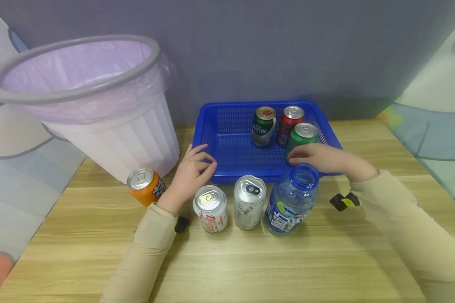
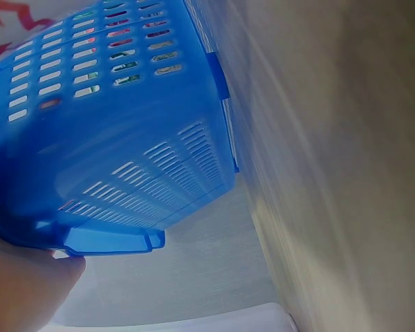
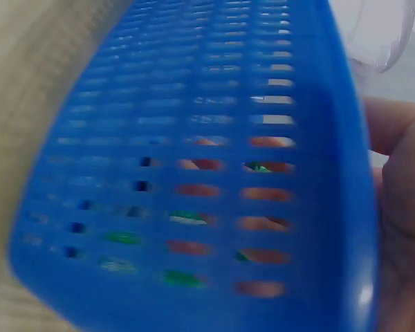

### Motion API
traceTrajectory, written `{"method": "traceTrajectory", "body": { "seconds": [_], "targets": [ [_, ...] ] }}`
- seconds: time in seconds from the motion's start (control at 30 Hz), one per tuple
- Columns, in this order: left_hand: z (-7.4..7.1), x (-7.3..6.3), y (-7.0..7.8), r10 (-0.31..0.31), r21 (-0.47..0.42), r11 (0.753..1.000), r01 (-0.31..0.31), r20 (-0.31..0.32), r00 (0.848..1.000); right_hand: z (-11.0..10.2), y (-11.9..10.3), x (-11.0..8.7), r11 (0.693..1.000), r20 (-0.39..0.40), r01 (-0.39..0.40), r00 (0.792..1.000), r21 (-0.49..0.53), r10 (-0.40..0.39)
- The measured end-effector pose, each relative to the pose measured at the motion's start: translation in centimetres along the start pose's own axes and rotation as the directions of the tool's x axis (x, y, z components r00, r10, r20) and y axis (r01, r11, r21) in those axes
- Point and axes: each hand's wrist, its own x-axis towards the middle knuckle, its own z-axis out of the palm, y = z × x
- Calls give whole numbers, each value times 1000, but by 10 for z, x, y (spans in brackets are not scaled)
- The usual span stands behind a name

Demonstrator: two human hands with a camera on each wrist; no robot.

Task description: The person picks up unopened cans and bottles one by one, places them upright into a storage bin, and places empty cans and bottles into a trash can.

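My right hand (image 1: 318,156) reaches over the front right of a blue plastic basket (image 1: 231,172), its fingers curled at the lower part of a green can (image 1: 305,134). Through the basket's slots in the right wrist view, fingers (image 3: 263,223) show against bits of green. Behind that can stand a red can (image 1: 288,122) and a dark green can (image 1: 263,128), both upright. My left hand (image 1: 193,170) rests at the basket's front left corner, fingers loosely bent and holding nothing. In the left wrist view it lies right at the basket rim (image 2: 111,242).
In front of the basket stand a white cola can (image 1: 211,210), a silver-white can (image 1: 249,206) and a clear bottle (image 1: 290,202) with a blue neck. An orange can (image 1: 147,187) is left of my left wrist, before a lined white bin (image 1: 136,139). A grey wall (image 1: 288,50) rises behind.
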Motion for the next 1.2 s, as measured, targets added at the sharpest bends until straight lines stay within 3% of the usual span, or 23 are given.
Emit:
{"method": "traceTrajectory", "body": {
  "seconds": [0.23,0.5,0.87,1.0,1.2],
  "targets": [
    [1,-1,-2,2,-5,1000,-2,-3,1000,17,7,-12,1000,-146,-22,989,21,25],
    [1,-2,-2,4,-8,1000,-4,-13,1000,26,7,-15,998,-269,10,963,-55,-25],
    [2,2,0,19,-4,1000,-19,-1,1000,37,10,-23,987,-424,9,902,-162,-77],
    [1,2,-1,15,1,1000,-15,-3,1000,40,9,-22,979,-457,-18,886,-202,-78],
    [1,0,-1,-1,-3,1000,1,3,1000,43,6,-21,970,-471,-52,880,-237,-68]
  ]
}}
